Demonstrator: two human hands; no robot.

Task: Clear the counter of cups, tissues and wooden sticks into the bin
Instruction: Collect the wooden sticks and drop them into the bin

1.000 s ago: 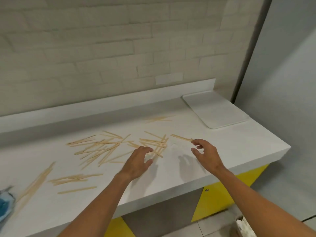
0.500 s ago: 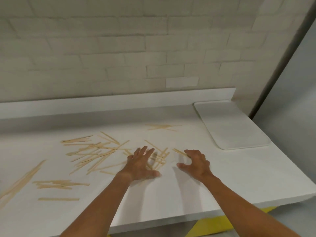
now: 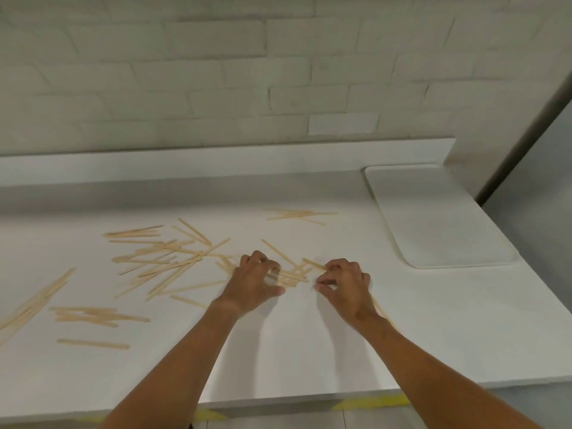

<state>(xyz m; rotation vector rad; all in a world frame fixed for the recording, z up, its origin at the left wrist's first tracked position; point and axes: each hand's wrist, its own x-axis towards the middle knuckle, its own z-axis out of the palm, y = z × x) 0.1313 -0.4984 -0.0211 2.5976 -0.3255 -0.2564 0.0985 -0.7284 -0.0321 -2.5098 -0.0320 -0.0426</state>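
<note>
Pale wooden sticks lie scattered over the white counter [image 3: 309,354]. A small heap of sticks [image 3: 292,274] sits in the middle, between my hands. My left hand [image 3: 250,284] rests on the heap's left side, fingers curled over the sticks and thumb on the counter. My right hand [image 3: 346,286] pinches sticks at the heap's right end; stick ends show past the fingers and under the wrist. A larger scatter of sticks [image 3: 161,261] spreads to the left. No cup, tissue or bin is in view.
More sticks lie at the back [image 3: 297,214], at the front left [image 3: 89,315] and along the far left [image 3: 34,301]. A flat white board [image 3: 439,218] lies at the counter's right end. A brick wall stands behind; the counter's front edge runs near my forearms.
Both hands came down from hovering onto the middle heap, and their spread fingers have curled in around sticks. The view has moved closer and to the left.
</note>
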